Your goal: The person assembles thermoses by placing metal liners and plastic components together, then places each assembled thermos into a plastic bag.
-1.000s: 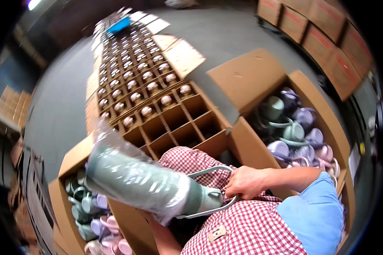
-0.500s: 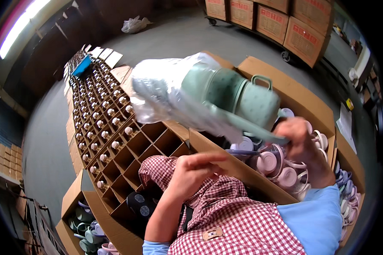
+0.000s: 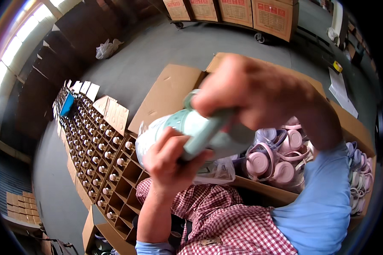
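Both my hands are on a pale green plastic vessel (image 3: 227, 142) with a loop handle and a bar-like strap, blurred by motion. Whether it is a bottle or a lid I cannot make out. Clear plastic wrap (image 3: 144, 142) shows at its left end. The fingers of my left hand (image 3: 164, 163) curl around the near end of the strap. From above, my right hand (image 3: 238, 91) grips the vessel near its loop, hiding part of it. Just beyond, to the right, pink lids (image 3: 281, 163) with carrying loops lie in an open carton (image 3: 266, 190).
Left of me, a long row of cardboard dividers (image 3: 127, 202) holds bottles with pale tops; a blue tray (image 3: 67, 104) lies across it. A second carton (image 3: 368, 170) of lids stands right. Farther off are a loaded cart (image 3: 259, 38) and a crumpled plastic bag (image 3: 107, 49).
The green vessel has swung nearer and turned, its wrap now mostly hidden. My left hand has closed on its strap. My right hand has moved up and left. The view has shifted.
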The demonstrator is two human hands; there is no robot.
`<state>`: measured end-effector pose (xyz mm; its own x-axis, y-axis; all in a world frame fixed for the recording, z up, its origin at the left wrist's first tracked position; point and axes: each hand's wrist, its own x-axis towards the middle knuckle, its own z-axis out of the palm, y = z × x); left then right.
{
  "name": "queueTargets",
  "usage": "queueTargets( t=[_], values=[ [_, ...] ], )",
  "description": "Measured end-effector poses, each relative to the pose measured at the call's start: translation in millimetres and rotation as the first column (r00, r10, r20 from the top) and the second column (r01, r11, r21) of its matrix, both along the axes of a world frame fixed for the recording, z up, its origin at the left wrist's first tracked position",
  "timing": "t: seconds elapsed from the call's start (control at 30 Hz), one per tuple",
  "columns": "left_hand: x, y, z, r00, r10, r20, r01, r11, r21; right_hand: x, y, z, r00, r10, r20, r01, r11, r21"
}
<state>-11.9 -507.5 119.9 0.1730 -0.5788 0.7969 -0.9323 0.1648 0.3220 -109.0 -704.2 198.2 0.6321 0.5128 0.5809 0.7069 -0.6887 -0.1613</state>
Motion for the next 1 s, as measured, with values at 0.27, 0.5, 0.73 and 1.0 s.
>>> queueTargets(
  t=[0.27, 0.5, 0.73, 1.0],
  values=[
    [51.9, 32.2, -0.5, 0.725, -0.044, -0.687, -0.198, 0.942, -0.27, 45.1, -70.2, -68.1, 0.92, -0.06, -0.387, 0.351, 0.564, 0.748],
    [72.7, 49.5, 12.9, 0.683, -0.125, -0.72, -0.214, 0.908, -0.36, 94.0, -49.5, -321.4, 0.341, -0.39, -0.855, 0.611, 0.784, -0.114],
    [85.0, 25.1, 34.3, 0.705, -0.098, -0.703, -0.248, 0.894, -0.373, 134.2, -99.3, -312.9, 0.545, -0.453, -0.706, 0.779, 0.584, 0.226],
    [105.3, 18.8, 32.5, 0.706, -0.253, -0.662, -0.23, 0.802, -0.551, 120.6, -74.2, -319.6, 0.71, 0.072, -0.701, 0.689, 0.136, 0.712]
  ],
)
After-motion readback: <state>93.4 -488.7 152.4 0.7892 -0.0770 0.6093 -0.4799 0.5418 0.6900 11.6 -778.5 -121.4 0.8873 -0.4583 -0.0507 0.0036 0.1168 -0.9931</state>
